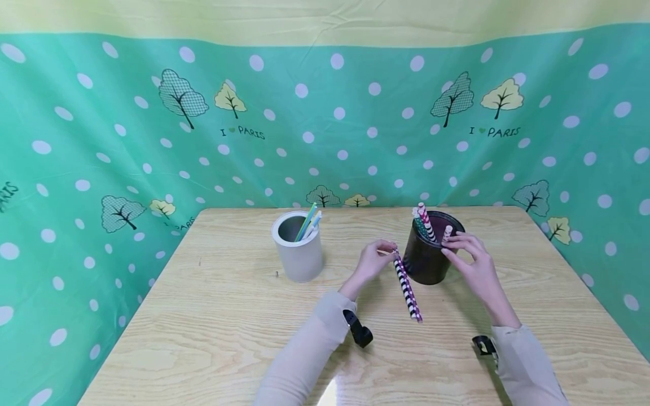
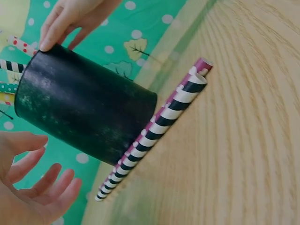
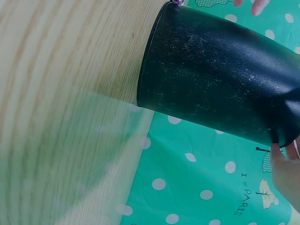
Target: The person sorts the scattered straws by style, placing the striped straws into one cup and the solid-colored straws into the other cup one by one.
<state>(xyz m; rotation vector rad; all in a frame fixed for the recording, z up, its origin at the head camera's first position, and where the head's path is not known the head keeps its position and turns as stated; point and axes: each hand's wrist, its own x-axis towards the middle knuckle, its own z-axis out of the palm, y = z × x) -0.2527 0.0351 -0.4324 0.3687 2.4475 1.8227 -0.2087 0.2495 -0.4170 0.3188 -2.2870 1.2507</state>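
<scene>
A black-and-white striped stick (image 2: 154, 129) and a purple stick with white dots (image 2: 202, 65) lie side by side on the table, beside the base of a black cylindrical holder (image 1: 429, 259). My left hand (image 1: 376, 260) is near their far ends; in the left wrist view its fingers (image 2: 56, 185) are loosely bent, with nothing between them. My right hand (image 1: 474, 262) grips the holder's rim, thumb (image 3: 280, 157) against the outer wall. Several patterned sticks (image 1: 424, 223) stand in the holder, including a pale one (image 1: 447, 232) beside my right fingertips.
A white cylindrical holder (image 1: 301, 262) with several green, blue and white sticks (image 1: 307, 225) stands to the left on the wooden table (image 1: 218, 327). Behind the table hangs a green dotted cloth (image 1: 355, 163). Dark bands (image 1: 358, 328) sit on both wrists.
</scene>
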